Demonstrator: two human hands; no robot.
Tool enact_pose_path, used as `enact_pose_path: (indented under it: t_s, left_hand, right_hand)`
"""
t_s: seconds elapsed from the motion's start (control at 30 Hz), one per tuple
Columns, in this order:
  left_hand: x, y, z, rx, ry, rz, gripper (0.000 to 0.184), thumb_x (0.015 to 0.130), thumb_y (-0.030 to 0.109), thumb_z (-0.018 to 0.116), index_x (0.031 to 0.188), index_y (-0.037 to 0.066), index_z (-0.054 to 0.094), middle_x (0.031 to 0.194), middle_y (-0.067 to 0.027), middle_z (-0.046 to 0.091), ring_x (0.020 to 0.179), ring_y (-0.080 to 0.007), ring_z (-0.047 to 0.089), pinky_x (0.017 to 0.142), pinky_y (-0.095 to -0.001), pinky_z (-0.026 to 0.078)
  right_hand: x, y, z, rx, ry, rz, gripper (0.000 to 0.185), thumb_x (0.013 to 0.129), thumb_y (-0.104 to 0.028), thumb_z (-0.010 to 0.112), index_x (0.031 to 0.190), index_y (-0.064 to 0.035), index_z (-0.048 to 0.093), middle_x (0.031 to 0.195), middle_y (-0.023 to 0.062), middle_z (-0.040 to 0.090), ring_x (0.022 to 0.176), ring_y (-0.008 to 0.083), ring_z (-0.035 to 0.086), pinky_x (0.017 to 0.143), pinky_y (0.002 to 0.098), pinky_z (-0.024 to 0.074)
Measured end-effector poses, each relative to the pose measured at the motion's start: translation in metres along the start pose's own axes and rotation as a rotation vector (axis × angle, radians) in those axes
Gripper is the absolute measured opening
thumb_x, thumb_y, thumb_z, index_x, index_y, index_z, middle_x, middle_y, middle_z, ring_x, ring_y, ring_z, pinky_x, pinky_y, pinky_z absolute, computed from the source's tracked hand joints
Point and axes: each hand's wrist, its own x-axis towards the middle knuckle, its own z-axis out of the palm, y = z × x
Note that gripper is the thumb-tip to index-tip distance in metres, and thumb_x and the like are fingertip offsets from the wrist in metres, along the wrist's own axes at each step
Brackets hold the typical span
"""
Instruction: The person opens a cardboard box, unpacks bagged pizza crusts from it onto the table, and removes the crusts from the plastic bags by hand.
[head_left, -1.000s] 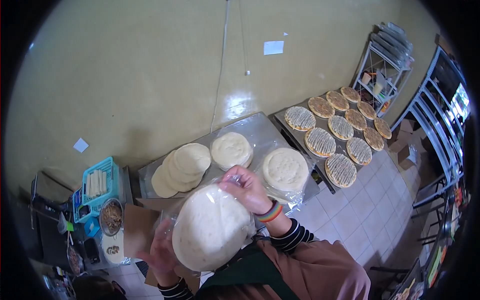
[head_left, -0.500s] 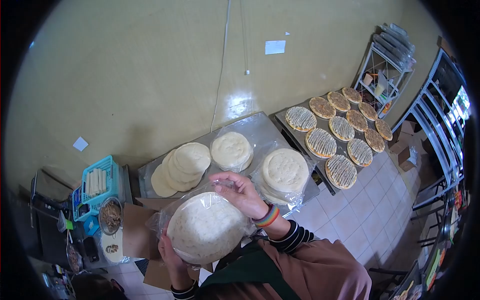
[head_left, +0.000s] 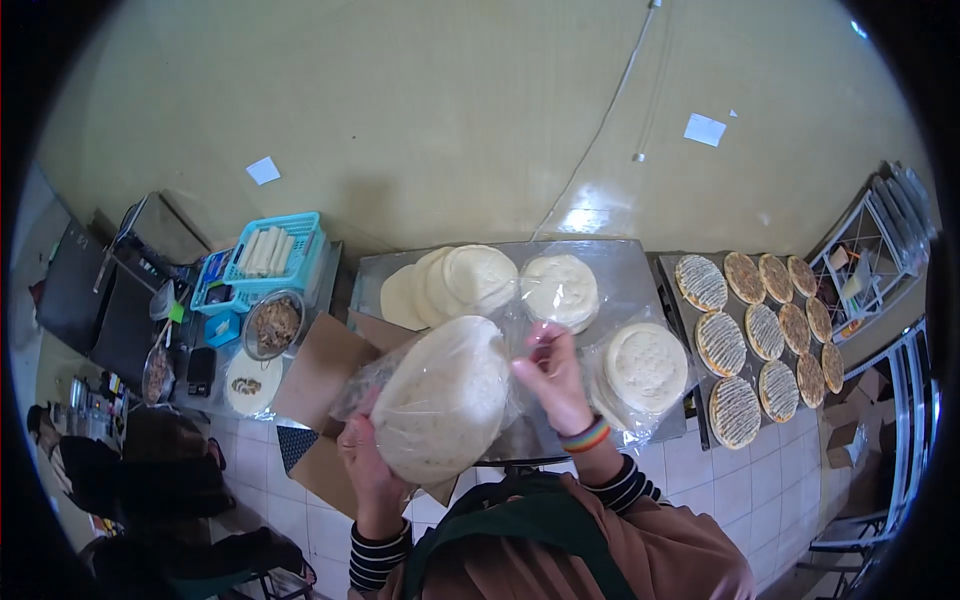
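My left hand [head_left: 372, 465] is closed on the lower left side of a clear plastic bag of round flatbreads [head_left: 445, 400], which it holds up and tilted. To the right of the bag is my right hand [head_left: 560, 385], with its thumb and loosely curled fingers apart, close to the bag's plastic edge. Behind the bag, pale flatbreads [head_left: 478, 280] lie fanned out on the metal table [head_left: 620, 262]. Another stack of flatbreads [head_left: 558, 290] sits beside them, and a bagged stack [head_left: 646, 370] rests at the table's right end.
An opened cardboard box [head_left: 325, 370] stands left of the bag. Further left are a blue basket of white rolls [head_left: 268, 250], a bowl of filling [head_left: 276, 325] and a topped flatbread [head_left: 252, 385]. At right, a tray [head_left: 668, 270] carries several topped rounds. A person [head_left: 160, 480] is at lower left.
The view has turned to the right in frame terms, shifting the tables. My right hand has moved from the top of the bag to its right side, and the bag is tilted more steeply.
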Motion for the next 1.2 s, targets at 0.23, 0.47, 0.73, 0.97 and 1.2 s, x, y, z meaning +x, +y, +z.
enact_pose_path:
  t_s: [0.23, 0.47, 0.73, 0.97, 1.2]
  left_hand:
    - [-0.008, 0.032, 0.003, 0.05, 0.11, 0.094, 0.041, 0.094, 0.028, 0.032, 0.114, -0.004, 0.047, 0.109, -0.0156, 0.055, 0.098, -0.0246, 0.055, 0.086, -0.0359, 0.044]
    - [-0.017, 0.057, -0.002, -0.04, 0.202, 0.019, 0.04, 0.093, 0.028, 0.033, 0.113, -0.004, 0.047, 0.111, -0.0135, 0.054, 0.103, -0.0216, 0.052, 0.088, -0.0344, 0.042]
    - [-0.024, 0.051, -0.003, 0.092, 0.109, -0.001, 0.04, 0.091, 0.028, 0.04, 0.102, -0.008, 0.055, 0.103, -0.0149, 0.059, 0.095, -0.0191, 0.056, 0.083, -0.0317, 0.044]
    - [-0.027, 0.043, -0.018, 0.025, 0.133, -0.025, 0.04, 0.09, 0.026, 0.041, 0.096, -0.009, 0.058, 0.103, -0.0169, 0.059, 0.095, -0.0209, 0.055, 0.086, -0.0341, 0.041]
    - [-0.023, 0.04, -0.005, 0.129, 0.059, -0.094, 0.046, 0.091, 0.03, 0.036, 0.105, -0.01, 0.053, 0.11, -0.0206, 0.055, 0.098, -0.0249, 0.054, 0.09, -0.0344, 0.039]
  right_hand:
    - [0.015, 0.022, -0.027, 0.453, -0.182, 0.626, 0.006, 0.085, -0.008, 0.052, 0.09, -0.0047, 0.051, 0.068, 0.0007, 0.052, 0.05, 0.0078, 0.044, 0.046, 0.0187, 0.0389]
    - [0.018, -0.001, -0.033, 0.03, 0.033, 0.124, 0.007, 0.084, 0.002, 0.046, 0.086, -0.0025, 0.051, 0.072, 0.0034, 0.053, 0.06, 0.0078, 0.05, 0.053, 0.0203, 0.0425]
    - [0.012, 0.015, -0.003, 0.013, -0.521, 0.459, 0.017, 0.088, -0.006, 0.043, 0.098, 0.0007, 0.054, 0.088, 0.007, 0.06, 0.078, 0.012, 0.056, 0.072, 0.0256, 0.0458]
    - [0.024, 0.035, -0.024, 0.529, -0.674, 0.738, 0.024, 0.084, -0.006, 0.048, 0.108, -0.001, 0.052, 0.09, 0.0091, 0.059, 0.075, 0.0148, 0.059, 0.058, 0.0283, 0.05]
    - [0.019, 0.04, -0.006, 0.296, -1.021, 0.672, 0.05, 0.076, -0.012, 0.065, 0.12, -0.0005, 0.045, 0.106, 0.0049, 0.057, 0.095, 0.0101, 0.051, 0.084, 0.0258, 0.0409]
